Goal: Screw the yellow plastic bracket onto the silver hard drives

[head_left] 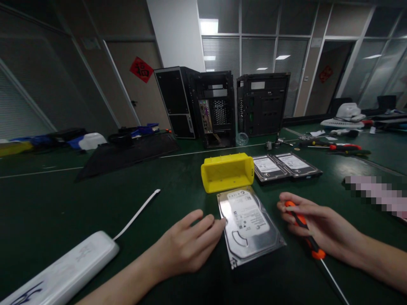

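Note:
A silver hard drive (254,245) with a white label lies flat on the green table in front of me. Beside its left edge is my left hand (190,241), fingers loosely bent and a little apart, with nothing in them. The fingertips are at the drive's rim; whether they press on it I cannot tell. To the right of the drive, my right hand (313,222) is closed around the orange and black handle of a screwdriver (313,245). Its metal shaft points down toward the bottom edge of the view, and the tip is cut off.
Behind the drive, a yellow plastic bin (227,171) lies on its side. Two more hard drives (294,165) sit right of it. Computer cases (216,110) stand farther back. A white power strip (63,271) is at lower left, hand tools (345,147) at right.

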`<state>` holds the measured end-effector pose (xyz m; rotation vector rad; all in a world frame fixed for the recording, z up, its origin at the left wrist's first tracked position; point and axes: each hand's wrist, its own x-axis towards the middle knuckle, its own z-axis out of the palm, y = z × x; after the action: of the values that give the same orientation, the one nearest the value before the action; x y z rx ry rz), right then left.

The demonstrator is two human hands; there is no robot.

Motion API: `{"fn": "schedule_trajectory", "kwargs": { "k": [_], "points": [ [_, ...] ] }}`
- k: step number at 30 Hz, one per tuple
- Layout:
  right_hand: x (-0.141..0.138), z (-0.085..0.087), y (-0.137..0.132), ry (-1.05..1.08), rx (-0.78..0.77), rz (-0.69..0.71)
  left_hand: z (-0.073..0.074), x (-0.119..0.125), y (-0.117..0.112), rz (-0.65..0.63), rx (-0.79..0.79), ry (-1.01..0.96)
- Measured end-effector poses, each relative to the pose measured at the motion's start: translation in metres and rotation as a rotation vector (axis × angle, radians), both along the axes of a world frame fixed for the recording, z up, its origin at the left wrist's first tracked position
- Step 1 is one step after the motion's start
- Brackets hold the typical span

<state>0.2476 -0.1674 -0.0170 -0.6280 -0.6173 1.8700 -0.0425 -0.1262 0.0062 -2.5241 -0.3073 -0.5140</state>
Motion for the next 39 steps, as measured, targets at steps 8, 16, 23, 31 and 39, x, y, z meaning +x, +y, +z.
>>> {"fn": "schedule_trajectory", "kwargs": {
  "k": [8, 16, 23, 31, 39],
  "points": [
    [-0.001, -0.001, 0.000, 0.025, 0.013, 0.016, 0.002, -0.003, 0.003, 0.045, 0.021, 0.013],
    [0.001, -0.001, 0.001, 0.029, 0.000, 0.024, 0.001, -0.003, 0.003, 0.075, -0.032, -0.038],
    [-0.001, 0.000, 0.000, 0.000, -0.001, 0.007, -0.003, -0.006, 0.006, 0.110, -0.104, -0.076],
    [0.003, 0.016, 0.002, 0.017, 0.046, 0.011, 0.007, 0.000, -0.001, 0.410, -0.656, -0.152],
    [-0.034, 0.075, 0.036, -0.084, 0.470, -0.153, -0.003, 0.011, -0.005, 0.497, -1.028, -0.212]
  ]
}}
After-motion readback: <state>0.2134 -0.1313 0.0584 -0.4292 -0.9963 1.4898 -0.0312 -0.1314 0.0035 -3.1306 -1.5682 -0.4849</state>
